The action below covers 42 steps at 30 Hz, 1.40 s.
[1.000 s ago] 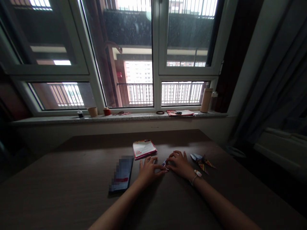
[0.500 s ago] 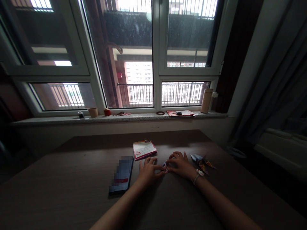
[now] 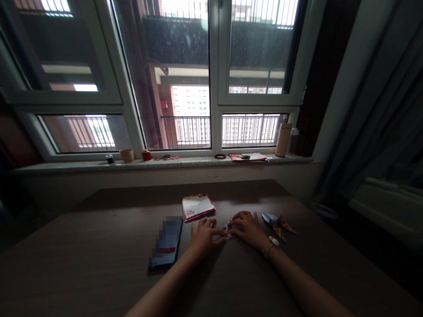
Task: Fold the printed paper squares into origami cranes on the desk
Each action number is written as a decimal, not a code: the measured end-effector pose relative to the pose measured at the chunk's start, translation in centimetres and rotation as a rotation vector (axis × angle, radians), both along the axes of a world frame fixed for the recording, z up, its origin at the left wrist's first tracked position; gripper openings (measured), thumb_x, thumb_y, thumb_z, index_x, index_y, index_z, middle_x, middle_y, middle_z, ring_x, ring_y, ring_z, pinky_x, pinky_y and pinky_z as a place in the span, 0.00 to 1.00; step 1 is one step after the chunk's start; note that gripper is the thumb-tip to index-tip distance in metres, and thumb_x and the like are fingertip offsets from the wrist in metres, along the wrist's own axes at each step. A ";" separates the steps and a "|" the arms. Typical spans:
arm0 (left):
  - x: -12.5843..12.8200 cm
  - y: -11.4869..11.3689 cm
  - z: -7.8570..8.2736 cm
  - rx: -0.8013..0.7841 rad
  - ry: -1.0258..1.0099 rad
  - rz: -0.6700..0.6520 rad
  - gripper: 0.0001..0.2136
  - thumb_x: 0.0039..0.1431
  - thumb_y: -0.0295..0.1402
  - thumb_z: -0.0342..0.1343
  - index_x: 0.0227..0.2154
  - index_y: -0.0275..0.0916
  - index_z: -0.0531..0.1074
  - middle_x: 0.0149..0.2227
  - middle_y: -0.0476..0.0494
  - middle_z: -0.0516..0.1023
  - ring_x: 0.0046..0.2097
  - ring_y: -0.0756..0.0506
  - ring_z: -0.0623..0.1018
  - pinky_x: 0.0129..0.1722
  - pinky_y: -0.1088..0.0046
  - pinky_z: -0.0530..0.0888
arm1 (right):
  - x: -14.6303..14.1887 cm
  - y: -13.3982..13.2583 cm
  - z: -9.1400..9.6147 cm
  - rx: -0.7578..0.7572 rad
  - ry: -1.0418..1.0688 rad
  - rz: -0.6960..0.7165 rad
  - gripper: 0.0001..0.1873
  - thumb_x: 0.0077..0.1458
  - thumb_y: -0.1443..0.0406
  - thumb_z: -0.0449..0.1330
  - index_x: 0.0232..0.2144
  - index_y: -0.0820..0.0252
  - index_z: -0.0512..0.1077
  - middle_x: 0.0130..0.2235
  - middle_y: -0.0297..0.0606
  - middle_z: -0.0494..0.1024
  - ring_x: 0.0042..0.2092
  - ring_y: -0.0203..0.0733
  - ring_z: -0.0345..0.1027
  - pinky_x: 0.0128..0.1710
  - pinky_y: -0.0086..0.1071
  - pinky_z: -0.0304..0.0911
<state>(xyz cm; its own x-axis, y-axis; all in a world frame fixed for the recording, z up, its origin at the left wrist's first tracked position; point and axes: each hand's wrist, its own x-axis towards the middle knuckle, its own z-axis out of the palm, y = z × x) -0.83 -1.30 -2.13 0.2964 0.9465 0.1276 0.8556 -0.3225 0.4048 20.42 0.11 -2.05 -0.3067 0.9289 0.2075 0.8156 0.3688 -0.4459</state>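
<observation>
Between my hands, on the table, is a small piece of folded printed paper (image 3: 226, 228), mostly covered by fingers. My left hand (image 3: 206, 237) holds its left and near side, thumb and forefinger closed on it, the other fingers raised. From the right, my right hand (image 3: 248, 229) grips the same paper with its fingertips; a bracelet circles that wrist. Just right of that hand lie some folded paper pieces (image 3: 279, 223), dark with yellow and pale parts. Behind my left hand sits a stack of printed sheets (image 3: 198, 207) with red edges.
A phone (image 3: 166, 243) lies left of my left hand on the brown table (image 3: 99, 246). Along the windowsill (image 3: 191, 163) stand a paper cup (image 3: 127, 155), a small red container (image 3: 146, 155) and a tall bottle (image 3: 283, 140). Scissors (image 3: 245, 157) rest on more sheets there.
The view has shifted very slightly. Both hands stay at the folded paper, with only tiny finger movement.
</observation>
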 end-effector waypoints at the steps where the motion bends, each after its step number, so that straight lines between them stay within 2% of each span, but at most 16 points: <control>1: 0.0 0.0 0.0 0.004 0.001 0.002 0.13 0.52 0.54 0.58 0.40 0.65 0.78 0.61 0.50 0.66 0.65 0.30 0.56 0.59 0.32 0.43 | -0.1 0.0 0.0 0.010 -0.002 -0.002 0.14 0.56 0.51 0.58 0.43 0.42 0.76 0.52 0.36 0.72 0.58 0.51 0.55 0.63 0.62 0.29; 11: 0.0 -0.3 0.3 0.007 0.009 0.009 0.15 0.52 0.56 0.57 0.40 0.64 0.78 0.61 0.50 0.66 0.65 0.31 0.56 0.61 0.37 0.45 | 0.6 0.2 0.5 0.002 -0.018 0.076 0.20 0.51 0.47 0.61 0.45 0.40 0.75 0.52 0.36 0.72 0.58 0.50 0.56 0.63 0.59 0.30; 18: 0.1 -0.3 0.5 -0.008 0.005 0.004 0.13 0.53 0.54 0.57 0.40 0.65 0.78 0.61 0.50 0.66 0.65 0.31 0.57 0.61 0.35 0.45 | 0.8 0.1 0.2 -0.004 0.048 0.082 0.21 0.49 0.48 0.64 0.46 0.41 0.75 0.52 0.36 0.72 0.58 0.51 0.57 0.64 0.58 0.32; 23: 0.2 -0.3 0.5 -0.001 0.000 -0.004 0.13 0.53 0.53 0.57 0.40 0.64 0.78 0.60 0.50 0.67 0.64 0.32 0.58 0.61 0.37 0.44 | 0.9 0.6 -0.5 -0.009 0.155 0.053 0.19 0.52 0.50 0.62 0.45 0.46 0.77 0.50 0.37 0.74 0.55 0.48 0.61 0.63 0.49 0.41; 26: 0.2 -0.3 0.3 0.011 -0.010 -0.021 0.12 0.54 0.52 0.57 0.41 0.63 0.78 0.59 0.49 0.68 0.64 0.32 0.58 0.61 0.37 0.45 | 1.2 0.9 -0.6 0.001 0.215 0.084 0.15 0.55 0.52 0.59 0.40 0.49 0.79 0.45 0.37 0.76 0.52 0.46 0.63 0.59 0.42 0.50; 29: 0.3 -0.3 0.0 0.018 -0.016 -0.026 0.12 0.55 0.51 0.58 0.41 0.63 0.78 0.58 0.49 0.69 0.63 0.33 0.59 0.61 0.38 0.46 | 1.5 1.0 -0.5 -0.008 0.206 0.135 0.14 0.56 0.53 0.59 0.36 0.50 0.81 0.45 0.38 0.76 0.53 0.45 0.62 0.58 0.38 0.53; 34: 0.3 -0.3 0.0 0.001 -0.020 -0.016 0.12 0.55 0.50 0.57 0.41 0.62 0.78 0.59 0.49 0.69 0.63 0.34 0.59 0.61 0.39 0.47 | 1.9 1.1 -0.8 -0.032 0.177 0.174 0.11 0.54 0.54 0.62 0.36 0.48 0.81 0.50 0.37 0.72 0.56 0.47 0.58 0.60 0.39 0.50; 42: 0.4 -0.3 0.3 -0.026 -0.034 -0.009 0.12 0.54 0.52 0.57 0.41 0.63 0.78 0.59 0.49 0.68 0.64 0.33 0.58 0.61 0.39 0.45 | 1.9 2.3 -2.0 0.001 0.202 0.118 0.09 0.53 0.54 0.63 0.36 0.44 0.81 0.50 0.37 0.71 0.55 0.47 0.58 0.60 0.40 0.51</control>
